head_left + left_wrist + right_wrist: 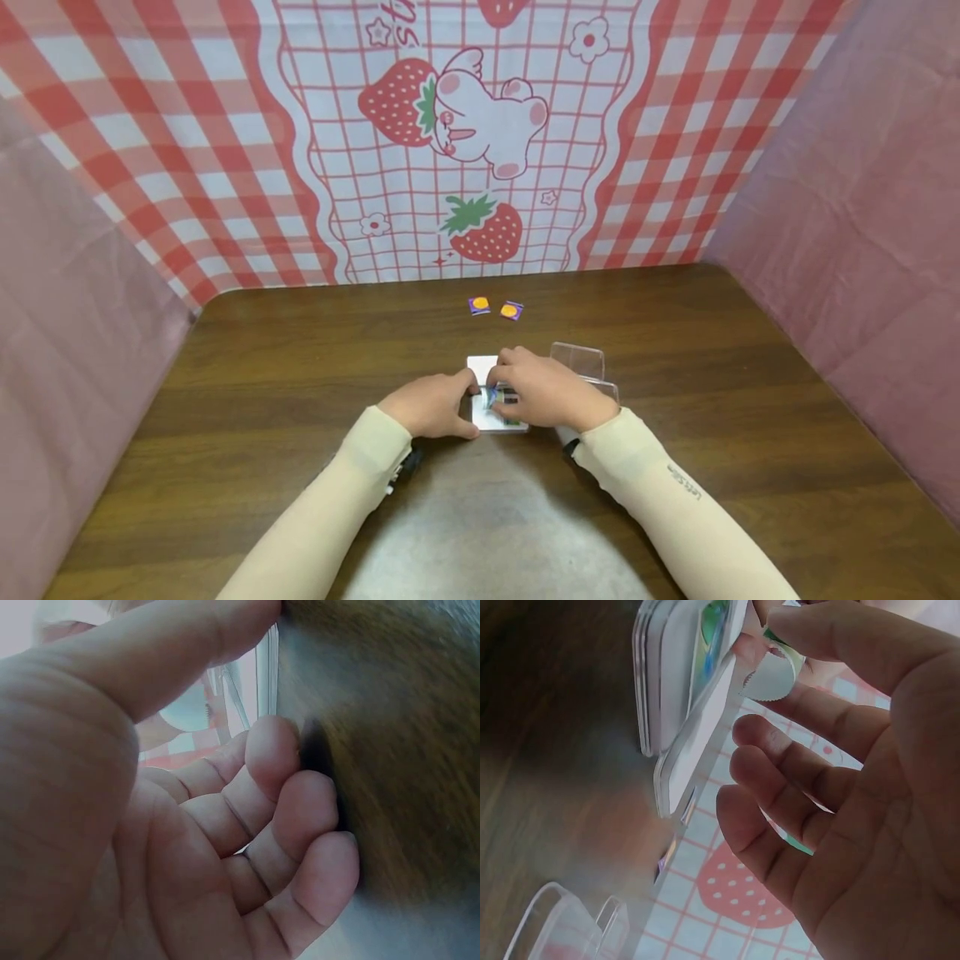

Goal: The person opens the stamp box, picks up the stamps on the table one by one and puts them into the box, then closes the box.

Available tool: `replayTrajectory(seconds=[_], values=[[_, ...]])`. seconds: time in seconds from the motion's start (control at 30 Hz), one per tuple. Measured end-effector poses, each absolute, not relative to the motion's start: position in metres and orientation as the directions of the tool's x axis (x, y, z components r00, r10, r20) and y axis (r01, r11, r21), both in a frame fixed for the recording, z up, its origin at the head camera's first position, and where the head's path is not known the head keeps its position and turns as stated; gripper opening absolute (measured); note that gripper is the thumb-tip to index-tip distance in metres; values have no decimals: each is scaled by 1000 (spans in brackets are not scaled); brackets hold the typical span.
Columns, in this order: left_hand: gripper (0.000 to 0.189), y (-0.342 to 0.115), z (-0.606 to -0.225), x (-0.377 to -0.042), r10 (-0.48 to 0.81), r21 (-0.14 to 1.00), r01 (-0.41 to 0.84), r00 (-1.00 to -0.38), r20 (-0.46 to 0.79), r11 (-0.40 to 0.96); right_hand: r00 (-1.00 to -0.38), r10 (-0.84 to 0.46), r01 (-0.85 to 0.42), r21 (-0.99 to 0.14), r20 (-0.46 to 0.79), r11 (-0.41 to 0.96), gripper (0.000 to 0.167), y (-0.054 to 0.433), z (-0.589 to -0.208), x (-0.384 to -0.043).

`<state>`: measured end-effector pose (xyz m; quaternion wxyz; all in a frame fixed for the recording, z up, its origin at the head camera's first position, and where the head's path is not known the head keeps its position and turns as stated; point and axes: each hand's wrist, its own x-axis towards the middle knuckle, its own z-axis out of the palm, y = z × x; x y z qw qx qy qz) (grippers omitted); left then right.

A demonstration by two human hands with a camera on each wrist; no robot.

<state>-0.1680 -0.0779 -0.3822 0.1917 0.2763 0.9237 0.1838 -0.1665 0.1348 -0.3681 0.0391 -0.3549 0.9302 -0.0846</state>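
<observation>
A white stack with rounded corners [487, 421] lies on the table, with a green and blue picture [709, 645] on its top. My left hand [429, 406] holds its left end, thumb at the near corner and index finger at the far side. Against the left side, the other left fingers [304, 817] are bent near the tabletop. Over the stack, my right hand [551, 387] pinches a small curled piece with a serrated edge [774, 677], pale inside and green-blue outside. Its remaining fingers [739, 814] are loosely bent. A second white stack [482, 367] lies directly beyond the first.
Two clear plastic cases [577, 360] stand on the table to the right, partly behind my right hand. Farther back lie two small purple squares with orange circles, the left one [479, 305] and the right one [512, 311]. A strawberry-print cloth [465, 167] hangs behind the table.
</observation>
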Motion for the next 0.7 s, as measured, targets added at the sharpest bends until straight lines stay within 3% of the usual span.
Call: replayTrajectory(seconds=[0.7], values=[[51,-79,-382,-167,585,448,447,-775,-238,775,-699,-715,-702,-204,14,682,33,124,-376,-162]])
